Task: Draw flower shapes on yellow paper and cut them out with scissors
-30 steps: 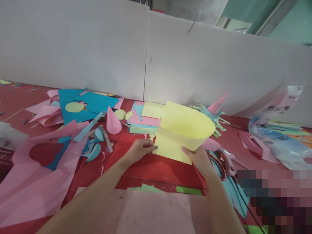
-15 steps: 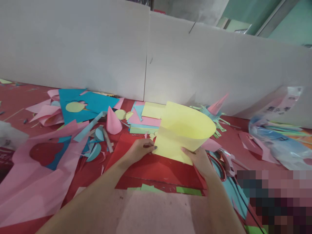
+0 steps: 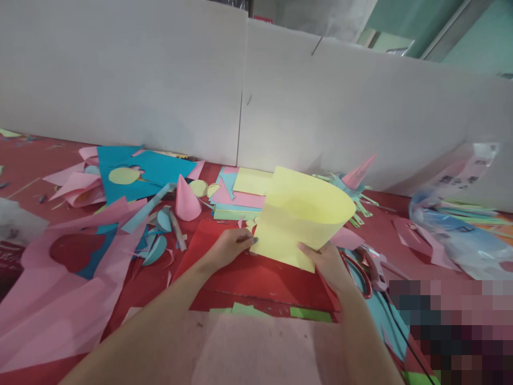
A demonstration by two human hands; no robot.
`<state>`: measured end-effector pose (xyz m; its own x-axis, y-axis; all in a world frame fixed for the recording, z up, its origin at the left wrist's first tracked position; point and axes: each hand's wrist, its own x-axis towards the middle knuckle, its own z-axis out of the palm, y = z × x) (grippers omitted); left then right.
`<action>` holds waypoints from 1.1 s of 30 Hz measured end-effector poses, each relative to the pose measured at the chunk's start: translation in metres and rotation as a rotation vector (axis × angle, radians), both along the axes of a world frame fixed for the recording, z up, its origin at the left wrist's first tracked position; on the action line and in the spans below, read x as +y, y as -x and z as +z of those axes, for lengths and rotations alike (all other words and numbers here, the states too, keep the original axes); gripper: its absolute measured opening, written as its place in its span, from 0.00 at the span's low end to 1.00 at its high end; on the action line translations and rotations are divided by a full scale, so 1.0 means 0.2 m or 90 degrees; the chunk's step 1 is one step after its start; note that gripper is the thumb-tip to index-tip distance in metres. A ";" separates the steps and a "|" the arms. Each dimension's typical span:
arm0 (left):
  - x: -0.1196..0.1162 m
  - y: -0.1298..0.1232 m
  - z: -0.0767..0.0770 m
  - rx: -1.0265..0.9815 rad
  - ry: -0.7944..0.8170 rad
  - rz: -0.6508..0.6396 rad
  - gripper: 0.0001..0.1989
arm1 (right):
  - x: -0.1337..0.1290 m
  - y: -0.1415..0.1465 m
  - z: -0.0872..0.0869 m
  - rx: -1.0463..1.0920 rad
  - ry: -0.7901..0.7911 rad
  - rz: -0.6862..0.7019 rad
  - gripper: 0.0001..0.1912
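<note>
A sheet of yellow paper [image 3: 288,230] is curled over into a loose loop, its bend facing right. My left hand [image 3: 232,246] pinches its lower left edge between thumb and fingers. With the thumb in front and the fingers behind, my right hand [image 3: 326,259] grips the lower right part of the sheet. Beneath the hands lies red card [image 3: 260,283]. A pink paper cone [image 3: 186,200] stands left of the yellow sheet. Behind the sheet's right side, another pink cone [image 3: 358,174] is tilted on a pale blue and green paper piece.
A glue gun [image 3: 374,264] with its cord and red-handled scissors [image 3: 360,275] lie to the right. Cut pink sheets [image 3: 76,299], blue paper [image 3: 152,171] and scraps cover the left. Plastic bags [image 3: 457,224] sit at far right. A white panel [image 3: 160,80] stands behind.
The yellow sheet's loop has become slightly narrower, its left part and lower edge shifting a little. Both hands stay in nearly the same place.
</note>
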<state>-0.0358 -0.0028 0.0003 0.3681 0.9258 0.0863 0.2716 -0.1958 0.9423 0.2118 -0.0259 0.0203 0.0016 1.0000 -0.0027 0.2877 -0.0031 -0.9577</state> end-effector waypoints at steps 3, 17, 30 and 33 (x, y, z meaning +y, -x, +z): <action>0.00 0.00 0.00 0.000 0.006 -0.003 0.14 | 0.01 0.00 -0.01 0.003 -0.009 -0.001 0.19; 0.01 0.00 -0.01 -0.011 0.001 -0.001 0.15 | 0.02 -0.02 -0.05 0.014 -0.018 -0.002 0.20; 0.01 -0.01 -0.01 -0.029 0.031 0.001 0.13 | 0.02 -0.02 -0.06 0.071 -0.009 0.000 0.21; 0.01 -0.02 0.00 -0.042 0.058 0.004 0.12 | 0.02 -0.02 -0.06 0.063 -0.011 -0.003 0.21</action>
